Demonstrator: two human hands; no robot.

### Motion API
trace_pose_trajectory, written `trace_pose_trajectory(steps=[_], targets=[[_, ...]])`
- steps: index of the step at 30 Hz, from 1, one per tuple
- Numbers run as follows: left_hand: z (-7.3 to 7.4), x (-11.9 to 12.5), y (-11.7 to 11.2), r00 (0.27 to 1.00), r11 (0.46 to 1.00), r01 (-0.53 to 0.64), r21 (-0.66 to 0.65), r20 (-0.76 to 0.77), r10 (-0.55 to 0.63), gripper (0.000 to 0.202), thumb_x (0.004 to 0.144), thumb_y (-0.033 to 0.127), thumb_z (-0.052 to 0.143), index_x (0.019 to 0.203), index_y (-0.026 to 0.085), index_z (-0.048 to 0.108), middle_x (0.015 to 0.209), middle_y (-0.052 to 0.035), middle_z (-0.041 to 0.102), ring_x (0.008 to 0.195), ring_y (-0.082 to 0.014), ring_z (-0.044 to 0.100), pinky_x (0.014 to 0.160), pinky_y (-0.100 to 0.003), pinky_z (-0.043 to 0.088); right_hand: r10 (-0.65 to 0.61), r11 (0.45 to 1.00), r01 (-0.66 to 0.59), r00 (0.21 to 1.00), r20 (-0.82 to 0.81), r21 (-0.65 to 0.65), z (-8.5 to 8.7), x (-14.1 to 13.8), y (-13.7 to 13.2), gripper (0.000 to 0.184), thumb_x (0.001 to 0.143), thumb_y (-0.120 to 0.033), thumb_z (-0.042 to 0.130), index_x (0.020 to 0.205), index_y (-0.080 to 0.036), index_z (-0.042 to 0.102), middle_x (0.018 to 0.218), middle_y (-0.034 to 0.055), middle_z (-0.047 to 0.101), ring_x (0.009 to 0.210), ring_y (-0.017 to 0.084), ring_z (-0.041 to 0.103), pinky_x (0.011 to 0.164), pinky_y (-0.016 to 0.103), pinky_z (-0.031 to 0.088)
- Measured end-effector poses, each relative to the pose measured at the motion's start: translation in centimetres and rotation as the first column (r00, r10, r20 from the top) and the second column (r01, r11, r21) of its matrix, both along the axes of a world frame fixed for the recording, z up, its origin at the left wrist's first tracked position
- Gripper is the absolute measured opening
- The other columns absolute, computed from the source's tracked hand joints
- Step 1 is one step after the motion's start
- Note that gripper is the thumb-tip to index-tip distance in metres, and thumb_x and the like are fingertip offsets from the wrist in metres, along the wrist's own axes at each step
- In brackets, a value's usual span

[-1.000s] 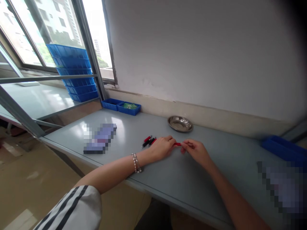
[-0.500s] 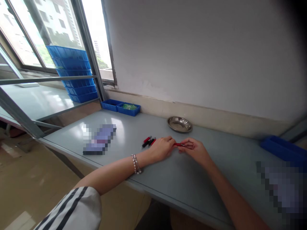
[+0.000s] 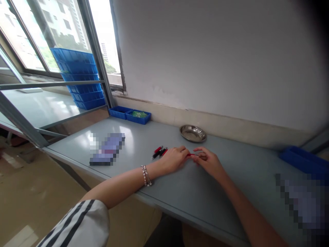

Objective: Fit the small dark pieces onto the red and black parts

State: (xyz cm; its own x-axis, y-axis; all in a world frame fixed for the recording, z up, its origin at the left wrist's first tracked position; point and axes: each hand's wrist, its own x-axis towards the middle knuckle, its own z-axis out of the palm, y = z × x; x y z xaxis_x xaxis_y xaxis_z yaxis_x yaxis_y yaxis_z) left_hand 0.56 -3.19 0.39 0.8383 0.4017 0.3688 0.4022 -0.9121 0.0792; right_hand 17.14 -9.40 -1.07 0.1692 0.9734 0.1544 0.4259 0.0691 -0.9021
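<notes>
My left hand [image 3: 175, 159] is closed around one end of a red pen [image 3: 190, 155], low over the grey table. At the pen's other end, the thumb and fingers of my right hand [image 3: 210, 163] close on it, with the index finger raised off it. Most of the pen's length is covered by my hands. Just left of my left hand lies a small group of red and black pens [image 3: 157, 151], partly hidden behind that hand. A round steel dish [image 3: 192, 133] stands beyond my hands, near the wall.
Two small blue bins [image 3: 138, 120] stand at the back left, one with green packets inside. A blurred-out flat object [image 3: 108, 150] lies on the left of the table [image 3: 144, 137], another [image 3: 303, 202] at right. A blue bin [image 3: 303, 159] is far right. Stacked blue crates [image 3: 79, 79] stand behind.
My right index finger has lifted away from the red pen, and the right thumb has shifted along it toward my left hand. My left hand and the other things stay in place.
</notes>
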Motion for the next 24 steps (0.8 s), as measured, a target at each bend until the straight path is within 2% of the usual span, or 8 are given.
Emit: trace_pose_trajectory(steps=[3,5,10,14,16,18,21,24], targets=[[0.05,-0.03,0.06,1.0,1.0,-0.006,-0.006,0.003,0.006,0.026,0.09,0.028,0.033,0.093,0.013,0.054,0.086,-0.0065,0.058,0.069,-0.0136,0.058,0.059,-0.023,0.043,0.036,0.999,-0.035,0.995,-0.096,0.009,0.01,-0.04,0.16,0.037,0.058,-0.044,0.066,0.081,-0.02,0.049,0.055,-0.0033,0.057,0.049,0.012,0.053,0.05,0.025,0.041],[0.0,-0.03,0.1,1.0,1.0,-0.004,-0.009,0.007,0.004,0.026,0.09,0.028,0.033,0.092,0.013,0.054,0.086,-0.0064,0.058,0.069,-0.0138,0.058,0.059,-0.024,0.043,0.059,0.998,-0.058,0.992,-0.109,0.02,0.04,0.05,0.15,0.033,0.06,-0.045,0.064,0.075,-0.02,0.049,0.054,-0.0022,0.057,0.048,0.012,0.053,0.05,0.026,0.042],[-0.08,-0.02,0.12,1.0,1.0,0.01,-0.013,0.017,-0.01,0.024,0.089,0.027,0.035,0.091,0.013,0.054,0.086,-0.0066,0.058,0.071,-0.0142,0.058,0.062,-0.024,0.044,0.039,0.999,-0.038,0.997,0.064,-0.019,0.33,0.22,-0.19,0.033,0.073,-0.05,0.047,0.063,-0.019,0.051,0.05,-0.0009,0.054,0.041,0.01,0.047,0.046,0.025,0.038],[-0.01,-0.06,0.19,1.0,1.0,-0.005,-0.012,0.026,0.006,0.024,0.089,0.027,0.035,0.093,0.014,0.054,0.087,-0.0064,0.058,0.071,-0.0149,0.058,0.062,-0.025,0.044,0.0,1.0,0.0,0.997,0.08,0.001,0.24,0.35,-0.15,0.03,0.068,-0.046,0.056,0.08,-0.019,0.054,0.052,-0.0023,0.054,0.045,0.011,0.047,0.046,0.024,0.038],[0.02,-0.08,0.22,1.0,1.0,-0.013,-0.014,0.026,0.013,0.023,0.089,0.028,0.035,0.093,0.014,0.054,0.087,-0.0065,0.058,0.072,-0.0148,0.058,0.061,-0.024,0.044,0.013,1.0,-0.014,0.998,0.063,0.017,0.12,0.45,-0.06,0.03,0.067,-0.044,0.058,0.082,-0.019,0.052,0.053,-0.0028,0.054,0.046,0.011,0.047,0.047,0.024,0.038],[0.01,-0.09,0.22,1.0,1.0,-0.013,-0.014,0.026,0.014,0.023,0.089,0.028,0.035,0.093,0.014,0.054,0.087,-0.0065,0.058,0.072,-0.0144,0.058,0.061,-0.024,0.044,0.04,0.999,-0.044,0.993,0.114,0.033,0.11,0.53,-0.07,0.027,0.073,-0.046,0.05,0.072,-0.019,0.051,0.051,-0.0025,0.053,0.045,0.011,0.046,0.048,0.024,0.038],[-0.02,-0.09,0.19,1.0,1.0,-0.01,-0.01,0.025,0.01,0.023,0.089,0.028,0.036,0.093,0.014,0.054,0.088,-0.0061,0.058,0.071,-0.0141,0.058,0.061,-0.023,0.043,0.046,0.997,-0.06,0.965,0.259,0.043,0.34,0.54,-0.22,0.037,0.079,-0.048,0.039,0.057,-0.019,0.048,0.048,-0.0016,0.05,0.046,0.01,0.044,0.049,0.024,0.036],[0.03,-0.1,0.15,1.0,1.0,-0.009,-0.009,0.025,0.009,0.024,0.089,0.028,0.035,0.093,0.014,0.054,0.087,-0.0062,0.058,0.071,-0.014,0.057,0.061,-0.023,0.043,0.011,0.998,-0.027,0.961,0.276,0.056,0.55,0.48,-0.31,0.031,0.075,-0.049,0.046,0.07,-0.019,0.053,0.05,-0.0027,0.051,0.047,0.011,0.045,0.05,0.023,0.036]])
